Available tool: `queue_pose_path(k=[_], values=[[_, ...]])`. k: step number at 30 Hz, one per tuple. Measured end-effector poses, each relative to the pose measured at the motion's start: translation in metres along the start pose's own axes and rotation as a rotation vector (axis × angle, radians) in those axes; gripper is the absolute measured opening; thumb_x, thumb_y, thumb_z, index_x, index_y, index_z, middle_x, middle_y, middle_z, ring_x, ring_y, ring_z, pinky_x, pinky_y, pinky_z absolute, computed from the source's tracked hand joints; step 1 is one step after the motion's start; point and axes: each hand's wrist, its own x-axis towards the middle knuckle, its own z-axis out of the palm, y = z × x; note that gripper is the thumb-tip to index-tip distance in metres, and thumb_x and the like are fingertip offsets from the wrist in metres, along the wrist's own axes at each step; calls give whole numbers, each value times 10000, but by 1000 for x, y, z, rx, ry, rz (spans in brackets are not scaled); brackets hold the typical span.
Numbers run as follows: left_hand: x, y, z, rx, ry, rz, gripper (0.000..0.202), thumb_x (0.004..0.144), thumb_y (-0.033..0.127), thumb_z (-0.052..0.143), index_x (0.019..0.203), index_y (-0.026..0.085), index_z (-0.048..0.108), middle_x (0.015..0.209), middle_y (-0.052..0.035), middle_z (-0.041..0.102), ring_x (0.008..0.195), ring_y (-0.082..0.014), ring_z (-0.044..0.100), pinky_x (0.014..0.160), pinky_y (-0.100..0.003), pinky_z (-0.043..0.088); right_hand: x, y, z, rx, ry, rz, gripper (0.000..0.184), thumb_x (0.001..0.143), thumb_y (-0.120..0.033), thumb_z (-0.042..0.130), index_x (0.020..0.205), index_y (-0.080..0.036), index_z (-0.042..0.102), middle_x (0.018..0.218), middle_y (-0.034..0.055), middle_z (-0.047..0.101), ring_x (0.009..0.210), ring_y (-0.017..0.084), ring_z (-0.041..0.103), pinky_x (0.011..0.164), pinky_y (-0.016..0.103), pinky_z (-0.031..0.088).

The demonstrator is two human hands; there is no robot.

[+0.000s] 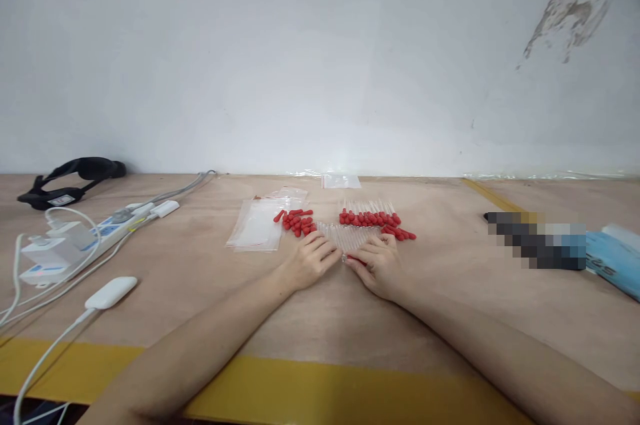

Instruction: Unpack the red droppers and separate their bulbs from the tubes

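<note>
My left hand (313, 261) and my right hand (376, 266) meet fingertip to fingertip above the table. A red rubber bulb (354, 258) is pinched in my right hand, mostly hidden by the fingers. At my left fingertips the clear end of a glass tube (345, 257) shows; the rest of it is hidden. Just beyond my hands lies a row of clear glass tubes (345, 235). Loose red bulbs (300, 222) are heaped to the left, and a few more red bulbs (400, 233) lie right. Behind is a row of red-bulbed glass droppers (369, 218).
Clear plastic bags (256, 225) lie left of the bulbs, another small bag (341, 181) by the wall. Further left are a power strip (113, 228), cables, a white charging case (112, 293) and a black headset strap (75, 179). A blue packet (615, 261) lies right.
</note>
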Motion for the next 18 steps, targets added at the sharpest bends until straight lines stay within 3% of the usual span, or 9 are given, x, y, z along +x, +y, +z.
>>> queue_pose_path(k=[13,18], values=[[-1,4,2,-40,-137,-53,245,896,184,329,813,144,556,660,-27,498,645,-134,466,719,-304,395,-4,8,-9,-279,40,-207,171,852,-249,465,794,-236,626,568,-31,601,681,115,491,835,357,204],[-7,-2,2,-99,-148,-102,261,900,190,320,822,148,565,674,-33,513,673,-139,486,726,-307,402,-10,19,-15,-264,-3,-219,212,860,-196,431,891,-277,624,657,-35,638,693,107,514,844,333,208]])
